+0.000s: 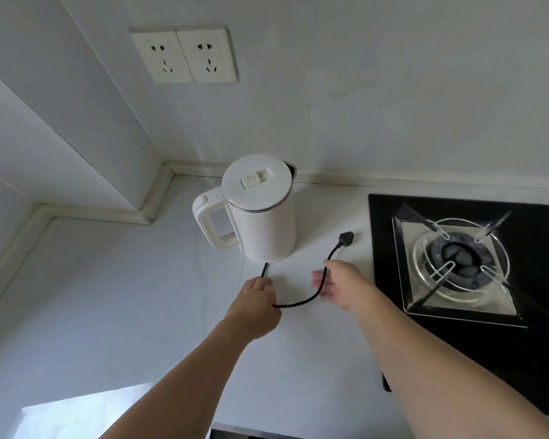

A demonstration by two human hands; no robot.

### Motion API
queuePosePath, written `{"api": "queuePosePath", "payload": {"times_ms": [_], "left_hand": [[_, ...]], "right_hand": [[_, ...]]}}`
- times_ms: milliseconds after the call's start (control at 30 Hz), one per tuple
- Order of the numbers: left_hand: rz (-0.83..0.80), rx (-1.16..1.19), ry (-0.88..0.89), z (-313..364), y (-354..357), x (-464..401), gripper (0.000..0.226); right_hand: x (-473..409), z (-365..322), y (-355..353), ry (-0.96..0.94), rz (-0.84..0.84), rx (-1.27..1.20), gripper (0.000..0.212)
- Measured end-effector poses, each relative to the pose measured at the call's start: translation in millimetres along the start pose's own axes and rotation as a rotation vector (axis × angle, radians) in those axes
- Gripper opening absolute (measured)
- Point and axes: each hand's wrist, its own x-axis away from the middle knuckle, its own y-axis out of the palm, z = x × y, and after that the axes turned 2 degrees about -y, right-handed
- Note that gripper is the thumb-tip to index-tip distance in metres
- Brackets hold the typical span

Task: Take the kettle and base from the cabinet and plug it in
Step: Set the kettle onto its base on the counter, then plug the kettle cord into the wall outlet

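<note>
A white electric kettle (262, 213) stands upright on the white counter (124, 296), handle to the left; its base is hidden beneath it. A black power cord (298, 303) runs out from under the kettle toward me and loops right. My left hand (256, 304) is closed on the cord just in front of the kettle. My right hand (338, 285) holds the cord further along, fingers loosely curled around it. The black plug (346, 238) lies free on the counter to the right of the kettle. Two white wall sockets (184, 55) sit high on the wall, both unused.
A black gas hob (390, 223) with a steel burner and pan support (460, 261) fills the counter's right side, close to the plug. A wall corner and boxed column (76, 128) stand at the left. The counter's front edge runs below my arms.
</note>
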Motion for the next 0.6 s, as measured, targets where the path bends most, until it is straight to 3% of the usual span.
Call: {"api": "queuePosePath", "payload": {"times_ms": [100, 233, 400, 600], "left_hand": [[0.062, 0.049, 0.007, -1, -5, -1, 0.031], [0.128, 0.527, -0.081, -6, -14, 8, 0.031], [0.216, 0.813, -0.140, 8, -28, 24, 0.026], [0.301, 0.945, -0.135, 13, -57, 38, 0.017]], "right_hand": [[-2, -6, 9, -0.038, -0.062, -0.238, 0.013], [16, -23, 20, -0.175, -0.124, -0.236, 0.024], [56, -45, 30, -0.527, -0.242, -0.096, 0.013], [97, -60, 43, -0.883, -0.373, 0.170, 0.018]]}}
